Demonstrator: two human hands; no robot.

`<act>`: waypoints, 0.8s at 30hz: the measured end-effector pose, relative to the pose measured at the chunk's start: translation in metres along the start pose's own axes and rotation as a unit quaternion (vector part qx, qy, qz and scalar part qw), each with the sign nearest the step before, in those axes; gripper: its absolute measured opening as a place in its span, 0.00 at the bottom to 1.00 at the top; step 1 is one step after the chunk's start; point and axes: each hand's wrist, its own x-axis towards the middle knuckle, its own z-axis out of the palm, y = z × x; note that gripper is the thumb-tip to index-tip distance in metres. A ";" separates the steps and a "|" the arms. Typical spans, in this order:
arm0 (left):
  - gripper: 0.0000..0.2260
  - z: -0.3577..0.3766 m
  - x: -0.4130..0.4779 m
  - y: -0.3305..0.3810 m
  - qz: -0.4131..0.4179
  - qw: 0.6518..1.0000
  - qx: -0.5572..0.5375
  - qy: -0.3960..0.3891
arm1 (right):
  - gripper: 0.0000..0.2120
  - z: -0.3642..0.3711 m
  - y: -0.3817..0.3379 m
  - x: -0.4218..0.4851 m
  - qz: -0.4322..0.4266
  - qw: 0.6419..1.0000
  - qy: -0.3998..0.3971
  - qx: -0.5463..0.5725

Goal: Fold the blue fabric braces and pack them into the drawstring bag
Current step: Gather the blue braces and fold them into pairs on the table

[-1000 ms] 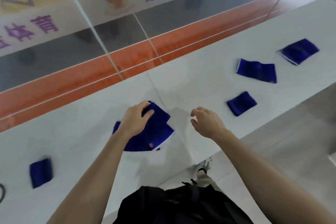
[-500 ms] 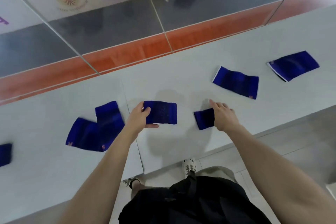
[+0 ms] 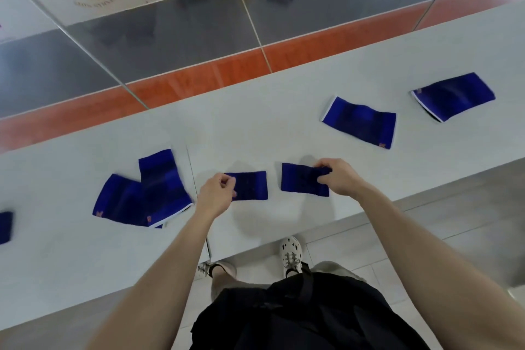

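Fingertips (image 3: 228, 179) of left hand (image 3: 216, 193) curled, pinching the left end of a small folded brace (image 3: 251, 186) near the counter's (image 3: 284, 128) front edge; right hand (image 3: 341, 179) pinching the right end of a second small brace (image 3: 301, 183), just beside. Overlapping larger braces (image 3: 147, 193) toward the counter's left end, two separate braces (image 3: 359, 123) toward its right.

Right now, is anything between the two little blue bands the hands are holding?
No. The head view shows only bare pale grey table between the left small blue fabric brace and the right small blue brace.
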 end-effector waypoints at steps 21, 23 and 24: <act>0.10 -0.041 -0.024 -0.014 0.033 0.951 -0.251 -0.176 | 0.37 0.099 -0.075 -0.019 -0.032 0.955 -0.193 0.224; 0.11 -0.045 -0.024 -0.022 0.023 0.953 -0.237 -0.187 | 0.25 0.106 -0.075 -0.016 -0.036 0.946 -0.227 0.231; 0.12 -0.048 -0.023 -0.026 0.013 0.954 -0.224 -0.198 | 0.19 0.110 -0.073 -0.016 -0.031 0.949 -0.229 0.214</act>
